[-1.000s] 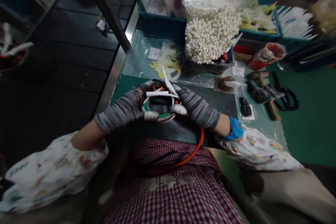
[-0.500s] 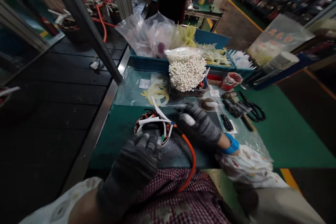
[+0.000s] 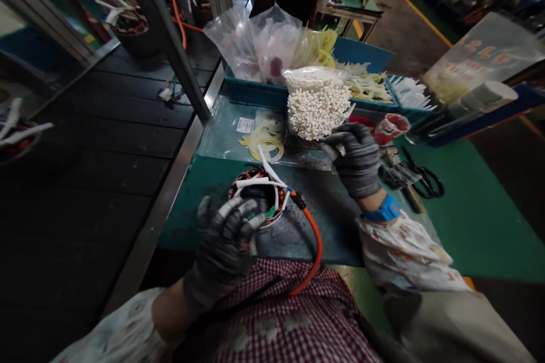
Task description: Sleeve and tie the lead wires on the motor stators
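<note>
A ring-shaped motor stator with copper windings lies on the bench in front of me. White sleeved leads cross its top, and an orange cable runs from it toward my lap. My left hand, in a grey striped glove, is open, with fingers spread over the stator's near left edge. Farther off, my right hand, gloved too, is at the right front of a bag of thin white sticks. Its fingers are bent together; what they hold, if anything, I cannot make out.
Blue bins behind hold plastic bags and yellowish strips. Yellow ring-like strips lie left of the white sticks. At right are a red cup, a hammer and black-handled scissors. A metal post rises at left.
My right hand has moved from beside the stator, forward and right, to the bag of white sticks. My left hand's fingers have lifted and spread. The camera view has shifted slightly.
</note>
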A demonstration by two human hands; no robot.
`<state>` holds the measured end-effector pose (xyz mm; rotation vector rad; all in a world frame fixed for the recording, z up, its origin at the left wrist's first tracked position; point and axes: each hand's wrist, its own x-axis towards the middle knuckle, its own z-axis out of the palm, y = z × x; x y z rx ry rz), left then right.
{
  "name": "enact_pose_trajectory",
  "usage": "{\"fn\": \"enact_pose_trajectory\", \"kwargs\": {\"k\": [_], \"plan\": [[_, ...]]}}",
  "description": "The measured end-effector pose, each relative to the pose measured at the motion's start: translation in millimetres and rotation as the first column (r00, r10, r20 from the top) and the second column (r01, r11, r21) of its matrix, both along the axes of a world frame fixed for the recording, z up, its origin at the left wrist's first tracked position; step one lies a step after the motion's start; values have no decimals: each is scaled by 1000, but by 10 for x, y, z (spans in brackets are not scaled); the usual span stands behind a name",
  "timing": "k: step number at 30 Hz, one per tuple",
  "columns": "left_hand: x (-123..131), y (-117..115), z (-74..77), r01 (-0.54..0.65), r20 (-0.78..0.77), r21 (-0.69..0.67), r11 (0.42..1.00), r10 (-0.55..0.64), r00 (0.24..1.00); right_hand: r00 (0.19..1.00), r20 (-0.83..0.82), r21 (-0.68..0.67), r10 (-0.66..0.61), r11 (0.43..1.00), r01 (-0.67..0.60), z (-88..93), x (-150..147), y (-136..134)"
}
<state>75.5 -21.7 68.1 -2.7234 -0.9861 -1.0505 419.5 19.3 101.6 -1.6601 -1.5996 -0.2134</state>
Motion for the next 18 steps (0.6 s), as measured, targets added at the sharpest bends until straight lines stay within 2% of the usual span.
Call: {"fn": "enact_pose_trajectory", "kwargs": {"k": [3,6,8,10,12,13,15,16,18], "plan": [[131,-115,-94,-96,66,8,995,96,993,954,-240,151,179,978,-145,134,-82,-232],[211,-25,-103,-22,100,-28,999,25,995,835,-472,293,282,944,-154,410,-302,-507],[220,83,-76,48,76,-109,993,-39,996,726,-604,296,330,938,-181,570,-474,-667],[216,172,-45,98,84,-124,987,-88,993,646,-695,204,315,948,-243,623,-632,-780],[216,223,-24,118,110,-63,991,-111,988,660,-697,140,281,956,-259,552,-766,-849],[218,236,-18,130,119,-28,991,-126,985,684,-681,144,263,963,-228,484,-822,-882],[227,243,-8,141,119,4,990,-140,983,700,-671,222,246,967,-127,330,-912,-984],[232,241,-3,145,117,2,989,-144,983,668,-704,233,241,967,-103,264,-944,-1064],[237,236,7,150,124,-33,988,-144,982,544,-817,112,189,979,-172,182,-976,-1274]]}}
